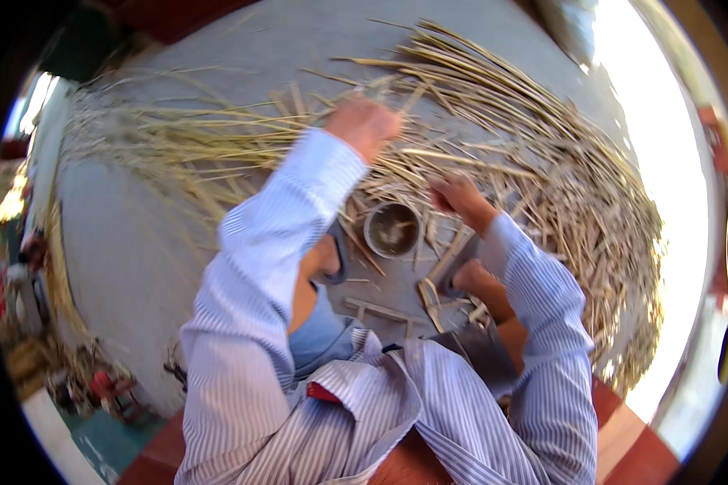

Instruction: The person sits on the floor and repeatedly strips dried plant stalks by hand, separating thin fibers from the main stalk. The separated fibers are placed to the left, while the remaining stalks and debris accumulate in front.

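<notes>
My left hand is closed and a little blurred, above the right-hand ends of long yellow-green stalks that spread out to the left. What it grips, if anything, is hidden by the knuckles. Lower and to the right, my right hand is curled shut over cut pieces of stalk; I cannot make out what is in its fingers. Between my feet stands a round metal bowl with murky liquid and a bit of stalk in it. My right hand is just beyond its right rim, apart from it.
A curved bundle of long dry stalks lies at the far right. Below it, a heap of split, broken strips covers the right side. Loose strips lie around my sandalled feet on the grey floor. A bright opening borders the right.
</notes>
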Demonstrator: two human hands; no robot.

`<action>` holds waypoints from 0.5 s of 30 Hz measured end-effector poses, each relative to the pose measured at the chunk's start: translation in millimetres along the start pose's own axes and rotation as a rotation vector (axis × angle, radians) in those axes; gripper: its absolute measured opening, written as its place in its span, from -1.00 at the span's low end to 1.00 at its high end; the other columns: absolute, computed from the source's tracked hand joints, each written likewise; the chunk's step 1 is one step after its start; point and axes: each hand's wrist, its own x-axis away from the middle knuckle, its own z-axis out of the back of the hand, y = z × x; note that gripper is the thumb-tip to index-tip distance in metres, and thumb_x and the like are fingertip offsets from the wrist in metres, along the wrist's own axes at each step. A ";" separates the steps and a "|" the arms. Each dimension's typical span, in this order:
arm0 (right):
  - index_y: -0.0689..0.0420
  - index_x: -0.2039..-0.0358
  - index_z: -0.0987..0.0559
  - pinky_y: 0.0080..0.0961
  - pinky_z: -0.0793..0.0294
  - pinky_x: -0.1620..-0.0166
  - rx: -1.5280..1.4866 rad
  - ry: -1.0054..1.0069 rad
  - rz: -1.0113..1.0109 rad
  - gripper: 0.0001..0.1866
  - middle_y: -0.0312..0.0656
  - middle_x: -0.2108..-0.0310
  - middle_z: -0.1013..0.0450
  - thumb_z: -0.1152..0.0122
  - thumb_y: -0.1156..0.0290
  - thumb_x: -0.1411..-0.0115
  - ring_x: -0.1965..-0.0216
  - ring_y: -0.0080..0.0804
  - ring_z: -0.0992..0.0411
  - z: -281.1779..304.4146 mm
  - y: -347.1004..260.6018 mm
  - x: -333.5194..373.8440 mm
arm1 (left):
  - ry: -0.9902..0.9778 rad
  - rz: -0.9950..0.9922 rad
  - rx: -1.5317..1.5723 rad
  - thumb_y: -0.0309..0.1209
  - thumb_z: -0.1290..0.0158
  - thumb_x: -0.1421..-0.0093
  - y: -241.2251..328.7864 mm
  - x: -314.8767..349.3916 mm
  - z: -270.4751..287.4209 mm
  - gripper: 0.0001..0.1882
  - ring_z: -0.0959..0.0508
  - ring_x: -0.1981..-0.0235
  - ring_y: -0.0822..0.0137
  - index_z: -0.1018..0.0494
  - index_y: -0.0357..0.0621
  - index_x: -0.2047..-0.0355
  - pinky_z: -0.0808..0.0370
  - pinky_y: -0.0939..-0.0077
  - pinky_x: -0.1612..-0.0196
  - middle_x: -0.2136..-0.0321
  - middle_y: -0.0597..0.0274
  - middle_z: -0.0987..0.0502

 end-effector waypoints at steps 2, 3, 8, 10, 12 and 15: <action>0.17 0.53 -0.53 -0.60 -0.35 0.52 -0.185 0.013 0.076 -0.65 -0.29 0.63 -0.43 -0.14 0.18 -0.30 0.62 -0.57 -0.37 -19.1 -7.3 -29.1 | -0.071 0.026 -0.037 -0.32 -0.19 -0.03 3.5 16.2 22.3 -0.75 -0.52 0.36 -0.03 -0.35 -0.14 0.42 -0.36 0.05 0.29 0.54 0.06 -0.49; 0.22 0.46 -0.55 -0.61 -0.44 0.45 -0.271 0.056 0.096 -0.67 -0.26 0.56 -0.49 -0.13 0.21 -0.30 0.54 -0.55 -0.45 -20.6 -5.4 -42.6 | -0.066 -0.005 -0.058 -0.31 -0.19 -0.03 5.0 17.7 25.3 -0.73 -0.51 0.35 -0.03 -0.34 -0.14 0.40 -0.35 0.07 0.29 0.53 0.07 -0.48; 0.31 0.16 -0.56 -0.35 -0.50 0.15 0.317 0.662 0.305 -0.56 0.03 0.35 -0.59 -0.25 0.16 -0.15 0.25 -0.17 -0.57 2.0 52.8 -92.8 | -0.184 -0.031 -0.072 -0.31 -0.17 -0.04 17.7 26.0 33.4 -0.71 -0.45 0.32 0.00 -0.37 -0.19 0.32 -0.31 0.16 0.23 0.43 0.04 -0.46; 0.33 0.11 -0.54 -0.40 -0.51 0.24 0.214 0.592 0.064 -0.54 0.01 0.37 -0.58 -0.27 0.18 -0.15 0.34 -0.24 -0.56 24.5 81.2 -110.0 | -0.179 -0.034 -0.073 -0.32 -0.17 -0.04 20.8 37.7 37.2 -0.70 -0.45 0.32 0.01 -0.40 -0.21 0.27 -0.32 0.19 0.22 0.41 0.03 -0.47; 0.35 0.17 -0.52 -0.59 -0.41 0.50 -0.225 0.640 -0.047 -0.67 -0.19 0.45 -0.52 -0.22 0.31 -0.23 0.50 -0.49 -0.47 84.6 176.4 -146.1 | -0.262 -0.076 -0.003 -0.34 -0.18 -0.03 30.5 16.2 34.8 -0.66 -0.45 0.29 0.02 -0.42 -0.22 0.20 -0.33 0.20 0.20 0.39 0.03 -0.48; 0.25 0.25 -0.41 -0.62 -0.30 0.55 -0.751 0.482 -0.258 -0.83 -0.26 0.54 -0.39 -0.11 0.40 -0.29 0.55 -0.54 -0.35 64.2 140.4 -142.1 | -0.356 0.019 0.011 -0.38 -0.19 -0.01 36.5 36.6 41.6 -0.61 -0.47 0.27 0.03 -0.43 -0.24 0.15 -0.34 0.22 0.18 0.37 0.04 -0.49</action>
